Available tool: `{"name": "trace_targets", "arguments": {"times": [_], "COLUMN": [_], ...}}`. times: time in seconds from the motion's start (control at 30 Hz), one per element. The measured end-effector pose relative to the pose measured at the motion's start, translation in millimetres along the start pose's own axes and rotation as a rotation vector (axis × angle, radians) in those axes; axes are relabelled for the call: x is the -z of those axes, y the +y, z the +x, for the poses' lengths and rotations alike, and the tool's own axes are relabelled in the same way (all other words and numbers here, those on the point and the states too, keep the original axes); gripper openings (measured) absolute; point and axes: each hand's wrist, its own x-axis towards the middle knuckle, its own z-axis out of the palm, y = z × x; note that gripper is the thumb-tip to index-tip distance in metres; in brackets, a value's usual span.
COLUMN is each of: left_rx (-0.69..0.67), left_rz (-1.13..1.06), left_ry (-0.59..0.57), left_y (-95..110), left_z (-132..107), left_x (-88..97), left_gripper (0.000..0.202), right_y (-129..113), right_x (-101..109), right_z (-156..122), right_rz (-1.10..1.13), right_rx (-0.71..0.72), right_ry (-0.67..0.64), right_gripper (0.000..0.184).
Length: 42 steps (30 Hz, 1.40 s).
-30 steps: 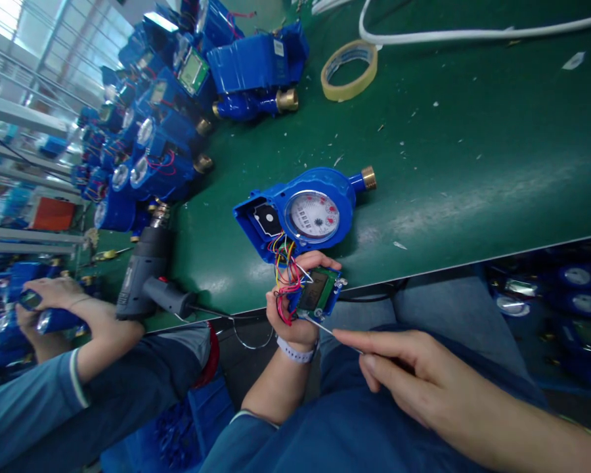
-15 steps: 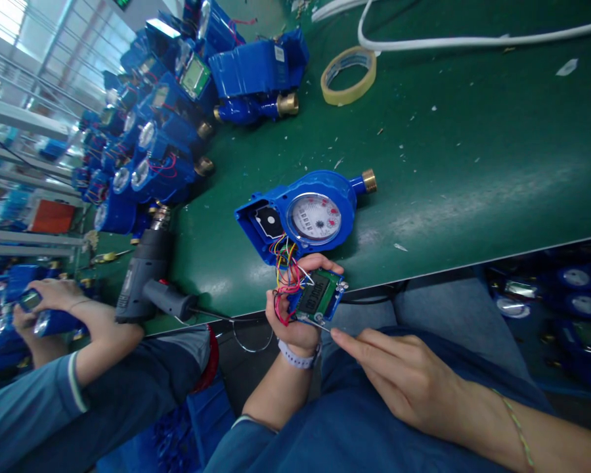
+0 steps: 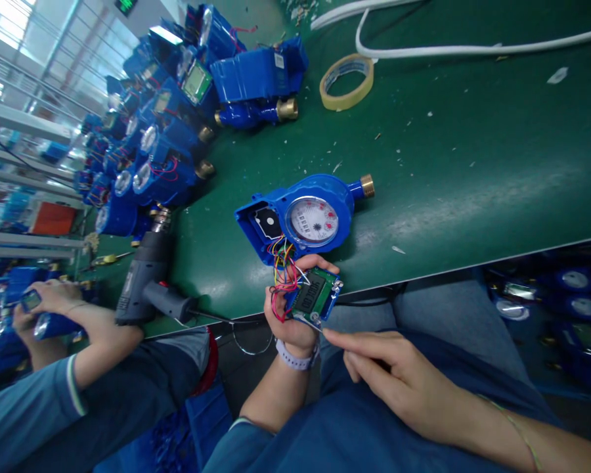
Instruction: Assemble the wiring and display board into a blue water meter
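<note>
My left hand (image 3: 299, 335) is closed around a green circuit board with a lit display (image 3: 312, 294), holding it at the table's edge. Red, white and yellow wires (image 3: 284, 279) run from the board into the open box of a blue water meter (image 3: 343, 197). That meter lies on the table, its round dial facing up. From the right, my right hand (image 3: 398, 378) pinches a thin metal tool (image 3: 313, 324) whose exact kind I cannot make out. The tool reaches the board's lower edge; its tip is too small to see clearly.
A heat gun (image 3: 150, 276) lies on the left of the green table (image 3: 448, 177). Many blue meters (image 3: 167, 157) crowd behind it. A tape roll (image 3: 347, 102) and white cable (image 3: 438, 51) lie at the back. A co-worker's hands (image 3: 54, 295) hold another meter at far left.
My right hand has shifted slightly left with the tool, and its thumb now shows bent below the index finger. The board in my left hand has tilted a little; the meter stays put.
</note>
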Motion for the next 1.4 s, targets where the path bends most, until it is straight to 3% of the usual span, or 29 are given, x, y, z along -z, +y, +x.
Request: {"name": "trace_targets", "arguments": {"times": [0.13, 0.2, 0.27, 0.43, 0.57, 0.73, 0.87, 1.1, 1.27, 1.4], "left_rx": [-0.049, -0.065, -0.047, -0.008, -0.050, -0.067, -0.034, 0.001, -0.033, -0.048], "left_rz": [0.016, 0.015, 0.008, 0.000, -0.032, -0.098, -0.121, -0.083, 0.025, 0.071], "left_ry": [0.016, 0.030, 0.032, 0.033, 0.076, 0.148, 0.140, -0.003, -0.110, -0.073], "left_y": [0, 0, 1, 4, 4, 2, 3, 6, 9, 8], "left_z": [1, 2, 2, 4, 6, 8, 9, 9, 9, 10], "left_x": [-1.3, -2.7, -3.6, -4.9, -7.1, -8.8, -7.6, 0.3, 5.0, 5.3], "left_gripper": [0.060, 0.057, 0.057, 0.060, 0.057, 0.056, 0.058, 0.060, 0.060, 0.063], "right_y": [9, 11, 9, -1, 4, 10, 7, -9, -26, -25], "right_x": [-1, -1, -2, -11, -21, -27, -22, 23, 52, 47], "right_z": [-3, -4, -2, 3, -1, -3, -1, 15, 34, 34], "right_rz": [-0.391, -0.450, -0.244, 0.472, 0.603, 0.565, 0.550, 0.410, 0.088, -0.034], "right_rx": [0.236, 0.281, 0.196, -0.260, -0.287, -0.249, -0.292, -0.454, -0.270, -0.163], "right_ry": [0.052, 0.059, 0.051, -0.011, -0.005, 0.035, 0.015, -0.255, -0.328, -0.244], "right_gripper": [0.043, 0.045, 0.043, 0.039, 0.040, 0.039, 0.042, 0.046, 0.043, 0.042]}}
